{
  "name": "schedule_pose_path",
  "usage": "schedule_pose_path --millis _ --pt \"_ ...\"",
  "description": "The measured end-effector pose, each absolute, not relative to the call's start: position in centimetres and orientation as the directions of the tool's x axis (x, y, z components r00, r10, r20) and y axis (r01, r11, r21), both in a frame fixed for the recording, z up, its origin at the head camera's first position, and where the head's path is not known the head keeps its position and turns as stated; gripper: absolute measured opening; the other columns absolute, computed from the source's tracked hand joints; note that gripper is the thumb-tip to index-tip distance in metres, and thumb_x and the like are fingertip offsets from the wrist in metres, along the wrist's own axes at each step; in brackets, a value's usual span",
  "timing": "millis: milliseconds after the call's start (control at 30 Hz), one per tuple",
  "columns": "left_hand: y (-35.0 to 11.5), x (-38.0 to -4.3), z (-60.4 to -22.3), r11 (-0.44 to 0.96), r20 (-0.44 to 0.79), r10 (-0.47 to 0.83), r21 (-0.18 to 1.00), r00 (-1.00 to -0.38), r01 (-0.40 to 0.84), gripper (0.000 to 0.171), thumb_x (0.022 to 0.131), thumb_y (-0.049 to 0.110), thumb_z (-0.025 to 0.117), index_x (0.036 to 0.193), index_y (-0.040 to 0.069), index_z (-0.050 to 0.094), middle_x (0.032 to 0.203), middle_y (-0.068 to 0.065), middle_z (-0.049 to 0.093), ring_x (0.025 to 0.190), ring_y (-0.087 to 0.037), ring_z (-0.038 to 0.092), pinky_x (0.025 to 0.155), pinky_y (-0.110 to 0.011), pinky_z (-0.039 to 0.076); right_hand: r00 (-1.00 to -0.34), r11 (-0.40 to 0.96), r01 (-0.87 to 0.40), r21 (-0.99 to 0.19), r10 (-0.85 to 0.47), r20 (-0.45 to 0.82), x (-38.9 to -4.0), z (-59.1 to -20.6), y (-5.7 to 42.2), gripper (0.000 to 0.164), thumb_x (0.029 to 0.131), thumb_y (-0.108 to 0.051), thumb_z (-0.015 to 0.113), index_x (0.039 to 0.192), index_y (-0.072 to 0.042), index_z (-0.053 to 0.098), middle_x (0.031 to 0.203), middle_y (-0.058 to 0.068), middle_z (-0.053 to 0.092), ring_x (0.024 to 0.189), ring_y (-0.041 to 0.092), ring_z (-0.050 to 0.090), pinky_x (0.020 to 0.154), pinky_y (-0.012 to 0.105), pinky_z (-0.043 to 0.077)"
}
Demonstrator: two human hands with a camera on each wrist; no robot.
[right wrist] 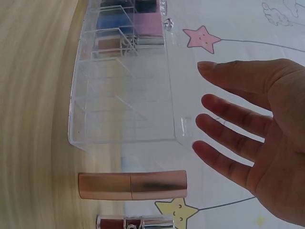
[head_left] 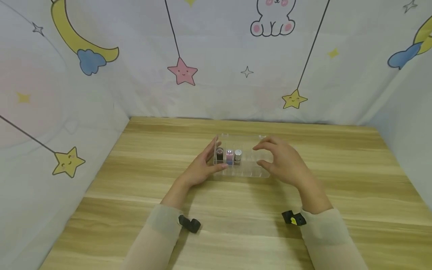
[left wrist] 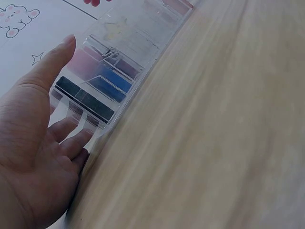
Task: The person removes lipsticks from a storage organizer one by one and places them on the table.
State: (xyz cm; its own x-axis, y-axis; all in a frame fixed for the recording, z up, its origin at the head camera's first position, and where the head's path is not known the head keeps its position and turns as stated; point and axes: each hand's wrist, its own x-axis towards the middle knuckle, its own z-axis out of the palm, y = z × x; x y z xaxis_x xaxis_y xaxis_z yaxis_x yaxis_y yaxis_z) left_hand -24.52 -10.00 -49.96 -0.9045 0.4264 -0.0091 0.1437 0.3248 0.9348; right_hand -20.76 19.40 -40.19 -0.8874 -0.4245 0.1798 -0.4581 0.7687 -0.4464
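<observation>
Now the left hand grips the clear case by its left end; the long axis runs left to right, and the empty right hand, fingers parted, hovers by the right end.

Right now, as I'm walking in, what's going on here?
A person's left hand holds the left end of a clear organizer with three cosmetic tubes in its left compartments. The right hand hovers by the right end, holding nothing. A rose-gold tube and a second tube stand outside, past that end.
</observation>
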Motion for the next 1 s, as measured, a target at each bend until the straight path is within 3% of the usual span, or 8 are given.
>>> schedule_pose_path --millis 300,533,867,1000 --pt "-9.9 -24.7 -49.8 0.335 -0.011 0.421 0.931 -0.907 0.144 0.103 0.088 0.05 0.08 0.161 0.056 0.006 0.17 0.015 0.026 0.16 -0.022 0.022 0.13 -0.05 0.022 -0.872 0.771 -0.489 -0.408 -0.443 0.207 -20.8 -40.4 18.3 0.031 0.095 -0.021 0.076 0.125 -0.012 0.072 0.134 0.01 0.063 0.129 0.034 0.059 0.107 0.055 0.051" --pt "-9.9 -24.5 -49.7 0.349 -0.023 0.406 0.928 -0.914 0.131 0.104 0.087 0.052 0.081 0.16 0.057 0.007 0.17 0.015 0.027 0.159 -0.023 0.024 0.13 -0.051 0.023 -0.856 0.773 -0.516 -0.37 -0.456 0.243 -20.8 -41.1 17.8 0.032 0.095 -0.02 0.076 0.126 -0.011 0.072 0.129 0.01 0.065 0.124 0.033 0.061 0.1 0.055 0.054" --pt "-9.9 -24.6 -49.8 0.328 -0.019 0.418 0.936 -0.908 0.131 0.107 0.088 0.051 0.08 0.165 0.047 0.007 0.171 0.012 0.027 0.16 -0.024 0.023 0.129 -0.052 0.023 -0.872 0.789 -0.489 -0.372 -0.447 0.199 -20.8 -41.4 17.2 0.035 0.097 -0.022 0.074 0.131 -0.013 0.07 0.129 0.008 0.065 0.116 0.031 0.065 0.095 0.052 0.057" --pt "-10.0 -24.7 -49.9 0.32 -0.017 0.425 0.938 -0.905 0.133 0.105 0.088 0.049 0.08 0.164 0.049 0.007 0.171 0.012 0.026 0.16 -0.024 0.022 0.13 -0.053 0.022 -0.883 0.794 -0.468 -0.388 -0.435 0.176 -20.8 -41.7 17.0 0.036 0.098 -0.023 0.073 0.132 -0.014 0.069 0.129 0.005 0.066 0.112 0.027 0.066 0.088 0.048 0.059"
